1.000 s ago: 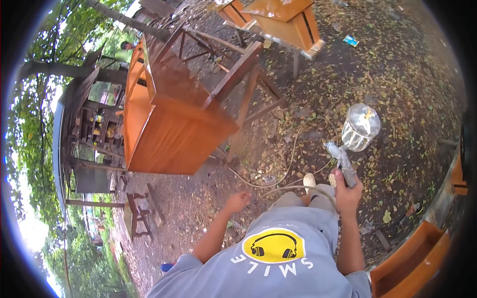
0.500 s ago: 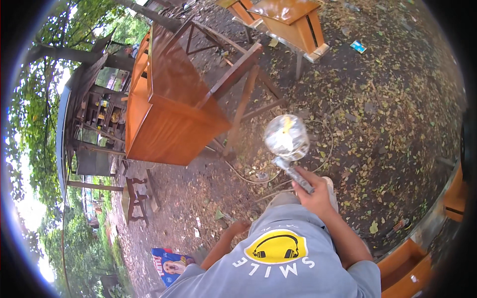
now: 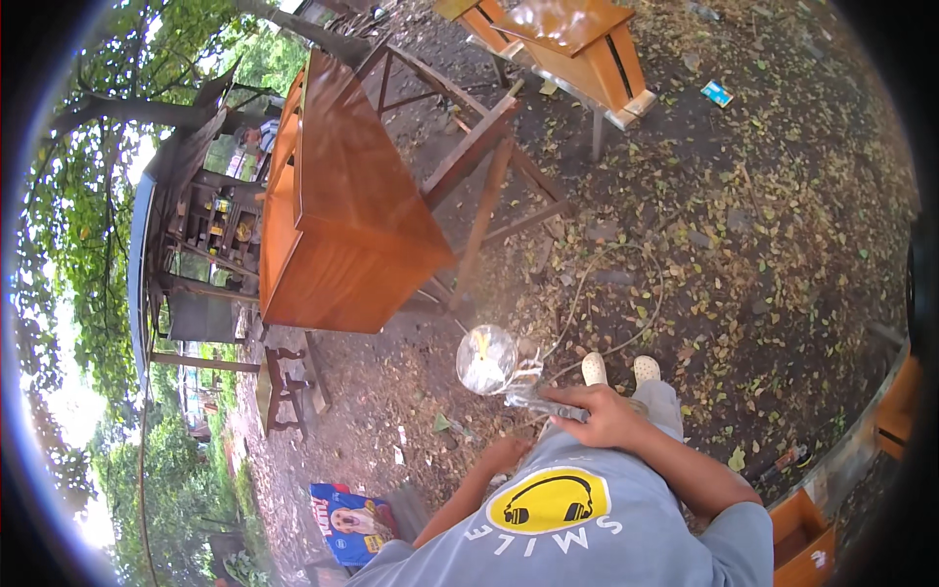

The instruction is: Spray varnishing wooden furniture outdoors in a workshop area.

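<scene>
The spray gun (image 3: 533, 400) is in front of the gray shirt (image 3: 597, 563), its handle wrapped in the right hand (image 3: 599, 415). The left hand (image 3: 506, 453) is near — I cannot tell how open. Beyond is a big brown wooden cabinet (image 3: 357, 264).

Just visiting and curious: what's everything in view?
Spray gun: 1, grey, lower centre
Container: 1, silvery, on it
Hose: 1, tan, ground
Cabinet: 1, orange-brown, centre-left
Wooden units: 2, orange-brown, top
Open box: 1, orange-brown, lower right
Trestle: 1, brown, upper centre
Bag: 1, blue-red, lower left
Packet: 1, blue, upper right
Shed: 1, dark, left
Trees: several, green, left
Person: 1, blurry, upper left
Clogs: 2, cream, centre
Shirt: 1, grey, bottom
Left hand: 1, bare, lower centre
Right hand: 1, bare, holding gun
</scene>
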A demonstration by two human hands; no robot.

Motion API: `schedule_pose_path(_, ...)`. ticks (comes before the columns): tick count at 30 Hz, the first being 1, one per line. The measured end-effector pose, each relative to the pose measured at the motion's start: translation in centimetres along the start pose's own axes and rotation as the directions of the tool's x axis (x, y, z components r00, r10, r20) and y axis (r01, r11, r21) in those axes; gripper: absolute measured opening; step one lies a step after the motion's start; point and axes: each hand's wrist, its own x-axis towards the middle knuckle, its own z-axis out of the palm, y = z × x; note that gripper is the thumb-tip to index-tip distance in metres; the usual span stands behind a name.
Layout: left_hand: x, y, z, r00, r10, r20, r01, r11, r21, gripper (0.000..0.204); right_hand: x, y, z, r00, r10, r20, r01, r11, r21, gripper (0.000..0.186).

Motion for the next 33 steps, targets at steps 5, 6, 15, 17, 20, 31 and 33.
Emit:
schedule_pose_path(5,-3.3,-8.4,5.2,0.965,0.25,0.085,-0.261,0.859,0.44,0.025,0.9,1.7,-0.9,0.988,-0.152,-0.018,0.153,0.988,0.028,0.044)
schedule_pose_path(6,-4.2,-9.9,5.7,0.965,0.248,0.089,-0.261,0.861,0.437,0.025,1.2,1.1,-1.8,0.992,-0.115,0.052,0.114,0.993,0.012,0.044)
schedule_pose_path(15,-2.3,-7.9,4.3,0.979,-0.06,-0.193,0.05,0.997,-0.06,0.029,3.6,1.8,-1.7,0.944,-0.191,0.27,0.149,0.974,0.17,0.043)
schedule_pose_path(17,-1.7,-5.2,4.7,0.931,-0.284,-0.228,0.199,0.921,-0.335,0.031,4.2,2.2,-0.2,0.935,-0.189,0.3,0.145,0.976,0.163,0.044)
schedule_pose_path(20,-2.4,2.3,1.1,0.849,-0.357,-0.39,0.185,0.891,-0.414,0.03,5.7,3.3,2.5,0.937,-0.115,0.329,0.066,0.985,0.157,0.047)
schedule_pose_path(31,-17.3,9.4,-12.5,-0.109,0.071,-0.991,0.033,0.997,0.068,0.023,12.9,0.0,18.0,0.796,-0.267,0.543,0.262,0.961,0.088,0.055)
schedule_pose_path(33,-20.6,6.7,-13.5,-0.021,0.231,-0.973,0.052,0.972,0.23,0.025,13.7,-1.1,23.2,0.734,-0.276,0.621,0.25,0.959,0.131,0.053)
